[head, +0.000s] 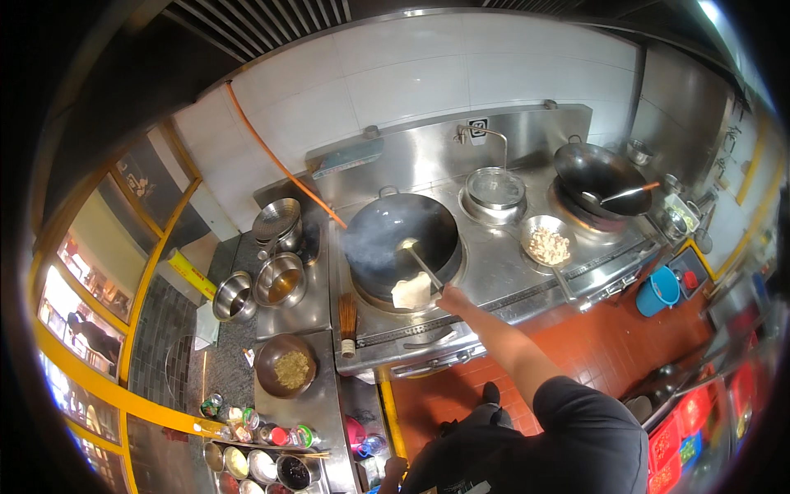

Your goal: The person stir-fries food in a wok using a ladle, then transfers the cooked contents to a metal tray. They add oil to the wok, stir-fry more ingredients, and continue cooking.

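Note:
My right hand (455, 300) grips the handle of a long metal ladle (426, 270). The bowl of the ladle dips into a large black wok (370, 247), where steam or smoke rises. Draped over the near rim of that wok, just left of my right hand, is a pale folded cloth (411, 292). Down by my side, next to the lower counter, my left hand (395, 467) is small in view, and its fingers are too unclear to read.
A bamboo wok brush (348, 324) lies left of the wok. On the stove's right are a strainer of pale chopped food (549, 245) and a second wok (602, 176) with a spatula. A brown bowl (262, 380) and several seasoning pots (261, 466) stand on the left counter.

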`<state>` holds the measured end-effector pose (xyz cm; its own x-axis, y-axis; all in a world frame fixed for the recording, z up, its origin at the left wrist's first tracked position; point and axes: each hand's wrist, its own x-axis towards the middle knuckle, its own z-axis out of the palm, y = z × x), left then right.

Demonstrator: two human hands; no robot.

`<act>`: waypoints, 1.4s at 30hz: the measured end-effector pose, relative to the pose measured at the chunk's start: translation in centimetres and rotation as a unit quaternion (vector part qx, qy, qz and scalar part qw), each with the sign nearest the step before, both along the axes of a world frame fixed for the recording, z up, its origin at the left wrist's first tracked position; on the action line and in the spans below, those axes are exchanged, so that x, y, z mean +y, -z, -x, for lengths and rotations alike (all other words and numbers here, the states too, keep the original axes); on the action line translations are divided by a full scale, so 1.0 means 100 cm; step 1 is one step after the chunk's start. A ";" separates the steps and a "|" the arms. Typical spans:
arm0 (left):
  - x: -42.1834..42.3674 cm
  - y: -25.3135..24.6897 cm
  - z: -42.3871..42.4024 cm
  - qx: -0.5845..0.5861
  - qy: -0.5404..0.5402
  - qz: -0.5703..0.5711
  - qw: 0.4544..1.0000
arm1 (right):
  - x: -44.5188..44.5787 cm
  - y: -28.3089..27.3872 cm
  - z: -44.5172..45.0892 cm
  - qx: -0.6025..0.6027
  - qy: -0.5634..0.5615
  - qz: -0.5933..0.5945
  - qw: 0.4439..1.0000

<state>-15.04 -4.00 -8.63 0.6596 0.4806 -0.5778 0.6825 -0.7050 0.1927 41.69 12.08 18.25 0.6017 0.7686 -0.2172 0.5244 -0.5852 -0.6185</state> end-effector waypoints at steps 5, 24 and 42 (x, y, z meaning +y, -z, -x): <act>-0.032 0.001 0.012 -0.004 -0.037 -0.001 0.999 | 0.039 -0.017 0.015 -0.023 0.080 -0.101 0.991; -0.045 0.000 0.024 -0.127 0.050 -0.056 0.989 | 0.109 -0.066 0.000 0.903 0.202 -0.238 0.296; -0.019 -0.003 -0.003 -0.041 0.016 0.001 0.999 | -0.050 -0.089 0.085 0.230 0.074 -0.289 0.926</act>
<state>-14.74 -5.87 -8.29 0.7195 0.4575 -0.5225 0.6418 -0.7255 0.2485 33.23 7.12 27.14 0.6558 0.7530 -0.0537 0.0686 -0.1303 -0.9891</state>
